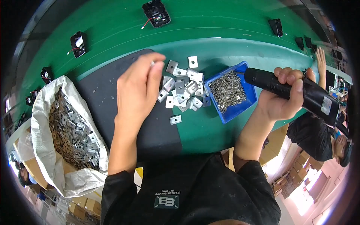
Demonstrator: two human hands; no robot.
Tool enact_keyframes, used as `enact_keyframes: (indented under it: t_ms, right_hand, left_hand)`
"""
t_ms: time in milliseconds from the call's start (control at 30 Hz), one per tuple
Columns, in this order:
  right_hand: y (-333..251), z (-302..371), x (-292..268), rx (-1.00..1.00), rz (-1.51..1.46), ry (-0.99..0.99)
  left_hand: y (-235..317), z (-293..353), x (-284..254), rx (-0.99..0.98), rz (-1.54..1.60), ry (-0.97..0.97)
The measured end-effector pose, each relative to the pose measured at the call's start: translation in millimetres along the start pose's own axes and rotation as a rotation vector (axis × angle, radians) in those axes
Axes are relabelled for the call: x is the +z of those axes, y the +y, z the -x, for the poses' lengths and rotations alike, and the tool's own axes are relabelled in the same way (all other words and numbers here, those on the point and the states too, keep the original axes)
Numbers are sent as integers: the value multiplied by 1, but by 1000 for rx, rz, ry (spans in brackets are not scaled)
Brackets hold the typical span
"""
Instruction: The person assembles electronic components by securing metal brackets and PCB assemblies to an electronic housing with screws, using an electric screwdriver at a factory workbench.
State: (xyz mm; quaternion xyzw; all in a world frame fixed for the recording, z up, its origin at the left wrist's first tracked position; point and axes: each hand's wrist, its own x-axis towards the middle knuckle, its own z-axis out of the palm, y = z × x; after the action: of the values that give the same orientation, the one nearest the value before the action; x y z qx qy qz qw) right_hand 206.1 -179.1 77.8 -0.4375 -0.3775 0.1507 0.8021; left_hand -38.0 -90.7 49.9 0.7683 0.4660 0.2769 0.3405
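Note:
My left hand (134, 88) hovers over the black mat, just left of a loose pile of square metal plates with centre holes (180, 88). Its thumb and forefinger are pinched together; a small pale spot shows between them, too small to name. My right hand (281, 99) is wrapped round a black electric screwdriver (262, 78), which lies nearly level and points left. The screwdriver's tip reaches over the far edge of a blue tray (252, 98) holding many small screws (227, 92). One metal plate (175, 119) lies apart, nearer to me.
A white woven sack (43, 138) full of metal plates stands open at the left. Across the far green belt sit black plastic housings (156, 14), some with red wires (77, 44). At the right, another person (313, 131) in black works with an arm stretched toward the belt.

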Motion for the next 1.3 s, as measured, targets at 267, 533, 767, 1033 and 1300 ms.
enact_keyframes:
  t_ms: [267,533,767,1033,1300]
  right_hand:
    - [-3,1,0,22,-72,45]
    - [-3,6,-8,61,-92,44]
    - [1,5,-3,61,-28,106]
    - [-6,1,-6,52,-35,94]
    - [-22,2,-7,88,-147,82]
  left_hand:
    - [-21,-34,-12,59,40,155]
    - [-50,-93,-13,101,-47,263]
    - [-66,-108,7,108,-72,299]
    - [-79,-113,19,-47,-115,256]
    - [-89,-127,8,-115,141,79]
